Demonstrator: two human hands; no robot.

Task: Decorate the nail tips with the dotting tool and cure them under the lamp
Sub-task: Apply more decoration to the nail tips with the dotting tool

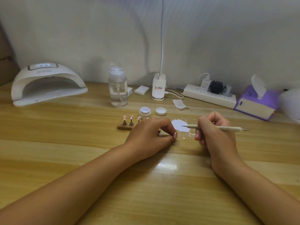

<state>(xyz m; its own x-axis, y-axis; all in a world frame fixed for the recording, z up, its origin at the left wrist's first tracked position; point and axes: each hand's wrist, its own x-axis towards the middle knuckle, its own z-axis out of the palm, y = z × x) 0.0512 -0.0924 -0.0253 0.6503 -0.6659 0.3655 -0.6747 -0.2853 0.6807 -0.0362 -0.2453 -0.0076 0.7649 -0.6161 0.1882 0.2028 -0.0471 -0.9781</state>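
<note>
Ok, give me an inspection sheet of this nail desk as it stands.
Surface: wooden table, white gel patch smeared near centre.
Job's things: dotting tool, tip in the gel patch; pink nail tips upright on a wooden stand; curing lamp far left; open jar, lid beside it.
Clutter: pump bottle, white pads, paper slip, tissue box.
Grips: right hand holds the dotting tool; left hand curled over the stand's right end, hold hidden.
Cables: white cable runs from the clip lamp toward the power strip.
Surroundings: white cloth backdrop.
</note>
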